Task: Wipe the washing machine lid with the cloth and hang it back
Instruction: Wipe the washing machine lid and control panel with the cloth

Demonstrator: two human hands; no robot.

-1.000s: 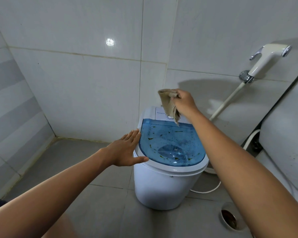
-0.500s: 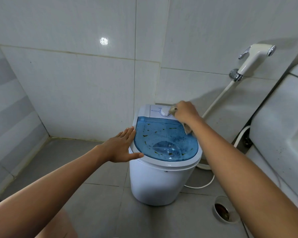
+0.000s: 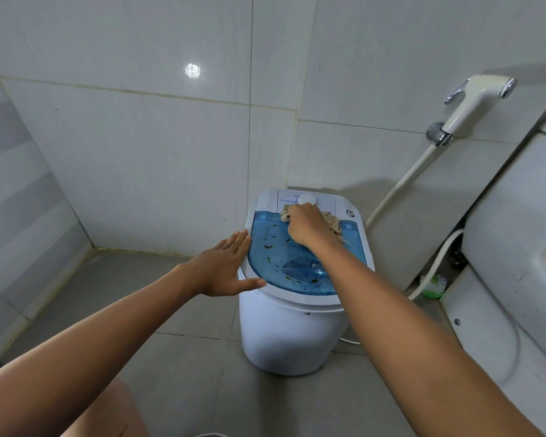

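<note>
Your right hand [image 3: 306, 227] has come down from the air above the dial and now presses the cloth [image 3: 330, 223] flat on the far end of the blue lid [image 3: 275, 257], fingers closed over it. Your left hand [image 3: 224, 269] is spread flat, gripping nothing, against the left rim of the washing machine [image 3: 284, 335]. Dark specks dot the lid. A sprayer [image 3: 473, 102] hangs on the wall to the right.
</note>
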